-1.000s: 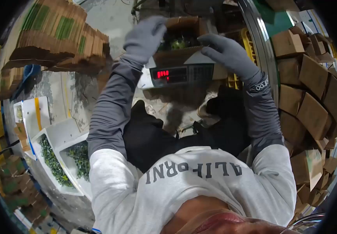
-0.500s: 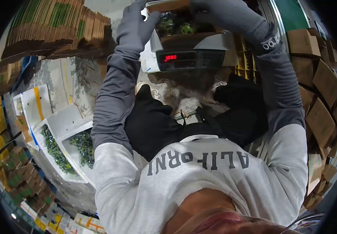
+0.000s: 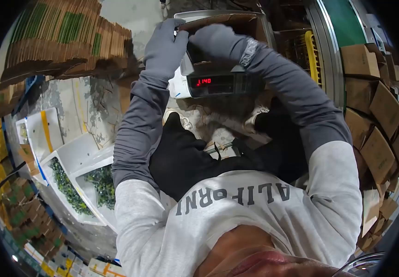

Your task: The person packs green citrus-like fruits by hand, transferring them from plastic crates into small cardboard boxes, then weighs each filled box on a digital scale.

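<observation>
My left hand (image 3: 164,48), in a grey glove, is closed at the left rim of a cardboard box (image 3: 241,19). A small dark, shiny thing shows between its thumb and fingers, too little to name. My right hand (image 3: 215,41), gloved alike, reaches across the box toward the left hand. Its fingers curl downward, and whatever they grip is hidden. The box rests on a digital scale (image 3: 181,83), whose display (image 3: 205,81) glows red and seems to read 1.140. Shadow and my right hand hide most of the box's inside.
Stacked flat cardboard (image 3: 56,37) stands at upper left. White foam boxes (image 3: 72,159) with green wrapped produce (image 3: 101,182) sit left of my legs. A yellow crate (image 3: 311,57) and metal rail (image 3: 331,46) are at right, with piled cartons (image 3: 377,147) beyond.
My right hand has moved left from the box's right side, across it toward my left hand. The produce inside is now covered. The display went from about 1.080 to 1.140.
</observation>
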Tool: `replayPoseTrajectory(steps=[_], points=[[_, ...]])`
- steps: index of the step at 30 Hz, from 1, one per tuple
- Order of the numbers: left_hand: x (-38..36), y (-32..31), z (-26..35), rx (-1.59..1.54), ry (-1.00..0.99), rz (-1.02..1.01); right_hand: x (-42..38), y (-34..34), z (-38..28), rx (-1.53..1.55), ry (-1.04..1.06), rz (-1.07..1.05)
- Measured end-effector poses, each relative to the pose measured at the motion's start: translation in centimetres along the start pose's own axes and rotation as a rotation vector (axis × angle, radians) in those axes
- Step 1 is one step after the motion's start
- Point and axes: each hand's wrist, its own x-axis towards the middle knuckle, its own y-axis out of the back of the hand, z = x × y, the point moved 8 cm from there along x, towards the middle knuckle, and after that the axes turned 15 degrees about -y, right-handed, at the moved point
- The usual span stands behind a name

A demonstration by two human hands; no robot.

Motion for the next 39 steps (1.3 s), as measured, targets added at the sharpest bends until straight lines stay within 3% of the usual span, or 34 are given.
replayPoseTrajectory(steps=[2, 5, 6, 9, 10, 12, 15, 18, 20, 21, 22, 25, 28, 29, 30, 31, 33, 34, 37, 39], points=[[-0.1, -0.1, -0.5, 0.017, 0.071, -0.011, 0.6, 0.3, -0.4, 0.060, -0.079, 0.022], [0.1, 0.0, 0.0, -0.075, 0.020, 0.069, 0.7, 0.8, -0.6, -0.036, -0.095, -0.155], [-0.1, -0.2, -0.1, -0.015, 0.043, 0.054, 1.0, 0.1, 0.3, -0.043, -0.152, -0.088], [-0.4, -0.3, -0.5, 0.005, 0.025, 0.046, -1.7, 5.2, 1.6, 0.069, 0.038, 0.352], [-0.6, -0.4, -0.7, -0.125, 0.114, 0.016, -2.4, 7.2, 2.7, 0.132, -0.017, 0.357], [-0.6, -0.2, -0.2, -0.102, 0.054, 0.046, -3.4, 10.6, 5.0, 0.225, -0.096, 0.399], [-0.6, -0.2, 0.5, -0.040, 0.039, 0.015, -2.9, 10.5, 5.6, 0.231, -0.087, 0.187], [-0.7, -0.4, 0.3, 0.002, -0.007, -0.015, -1.0, 4.7, 2.8, 0.075, -0.111, -0.075], [-0.9, -0.1, 0.7, 0.028, 0.030, -0.034, -1.0, 2.4, -0.4, 0.077, 0.024, -0.161], [-0.9, 0.0, 0.8, 0.039, 0.049, -0.045, 0.9, -1.4, -0.7, 0.002, 0.008, -0.220], [-0.7, 0.0, 0.3, 0.055, 0.077, -0.033, 1.4, -0.8, -1.3, -0.024, -0.097, -0.090], [-1.1, 0.0, -0.8, 0.017, 0.145, -0.008, 1.5, 0.3, -1.2, -0.015, -0.157, -0.255], [-0.7, 2.3, 2.4, 0.162, -0.158, 0.206, -0.6, 5.1, -0.1, 0.103, -0.017, 0.108], [-0.6, 3.0, 3.6, 0.215, -0.250, 0.285, -1.2, 7.4, 1.0, 0.148, -0.100, 0.134], [-0.2, 3.4, 4.1, 0.123, -0.307, 0.291, -2.1, 10.0, 2.6, 0.378, -0.081, 0.360], [0.3, 3.8, 5.3, -0.010, -0.335, 0.284, -2.6, 11.1, 4.4, 0.534, -0.264, 0.214], [0.9, 4.2, 8.1, -0.272, -0.398, 0.265, -3.5, 12.7, 4.2, 1.031, -0.044, 0.028], [1.0, 3.6, 8.1, -0.350, -0.476, 0.313, -4.4, 13.0, 5.3, 0.998, -0.100, -0.014], [0.9, 2.5, 7.7, -0.348, -0.423, 0.195, -4.7, 12.9, 5.7, 0.657, -0.093, -0.055], [0.2, 1.8, 6.9, -0.372, -0.282, 0.134, -2.4, 8.0, 7.5, 0.032, -0.061, -0.097]])
